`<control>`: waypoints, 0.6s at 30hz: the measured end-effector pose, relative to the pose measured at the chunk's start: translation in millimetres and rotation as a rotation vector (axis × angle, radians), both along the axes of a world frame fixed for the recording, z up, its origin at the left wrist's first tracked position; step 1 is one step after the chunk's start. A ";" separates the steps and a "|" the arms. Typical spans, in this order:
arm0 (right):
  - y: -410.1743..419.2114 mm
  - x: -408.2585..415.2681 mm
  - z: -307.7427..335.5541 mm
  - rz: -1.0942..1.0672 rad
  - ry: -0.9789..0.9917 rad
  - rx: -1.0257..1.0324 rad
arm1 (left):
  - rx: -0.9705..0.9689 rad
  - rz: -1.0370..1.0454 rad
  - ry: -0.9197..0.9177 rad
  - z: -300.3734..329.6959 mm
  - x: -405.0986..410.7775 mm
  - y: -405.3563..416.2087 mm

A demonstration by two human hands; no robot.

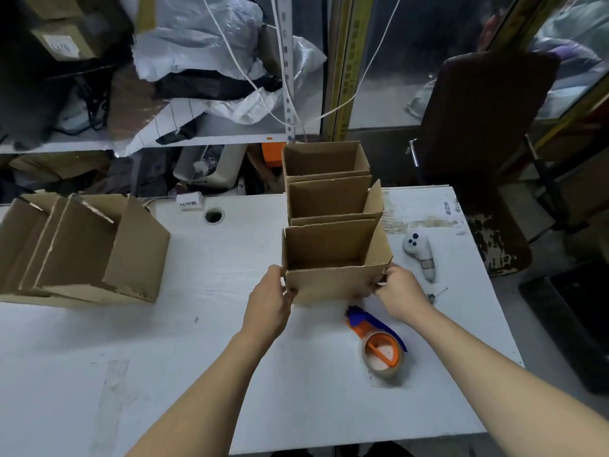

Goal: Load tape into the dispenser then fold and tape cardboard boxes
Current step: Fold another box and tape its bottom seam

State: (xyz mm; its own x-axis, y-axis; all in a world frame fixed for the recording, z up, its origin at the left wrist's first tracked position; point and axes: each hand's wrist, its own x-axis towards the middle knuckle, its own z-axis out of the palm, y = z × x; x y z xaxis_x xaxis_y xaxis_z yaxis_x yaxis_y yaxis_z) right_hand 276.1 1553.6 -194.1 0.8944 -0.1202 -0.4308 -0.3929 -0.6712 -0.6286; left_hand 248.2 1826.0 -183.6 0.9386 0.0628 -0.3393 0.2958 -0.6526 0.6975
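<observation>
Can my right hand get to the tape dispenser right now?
Probably yes, once it lets go: the right hand grips the box, and the tape dispenser lies just below it on the table, nothing between.

You're working at a white table (230,341) with a cable hole (214,215) near its back edge. On it stand three open boxes (333,258) in a row at the middle and more boxes (82,252) at your left. A tape dispenser (379,344) lies near the front right, with a white controller (420,255) beyond it.
</observation>
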 end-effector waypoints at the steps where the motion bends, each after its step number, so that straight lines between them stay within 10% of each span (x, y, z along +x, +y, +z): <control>1: -1.7 3.4 -1.2 -0.006 0.004 -0.001 | 0.008 -0.008 0.008 -1.5 2.8 -1.8; 18: 0.1 -22.3 10.0 -0.036 -0.013 0.007 | 0.084 0.022 0.030 -5.9 -20.2 -10.1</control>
State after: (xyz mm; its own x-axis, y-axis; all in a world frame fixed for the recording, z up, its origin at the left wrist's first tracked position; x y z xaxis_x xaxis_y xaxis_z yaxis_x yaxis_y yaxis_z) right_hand 253.8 1553.7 -184.1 0.8952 -0.1494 -0.4200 -0.4085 -0.6521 -0.6387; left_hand 228.0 1815.9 -189.5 0.9263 0.1126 -0.3596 0.3305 -0.7012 0.6317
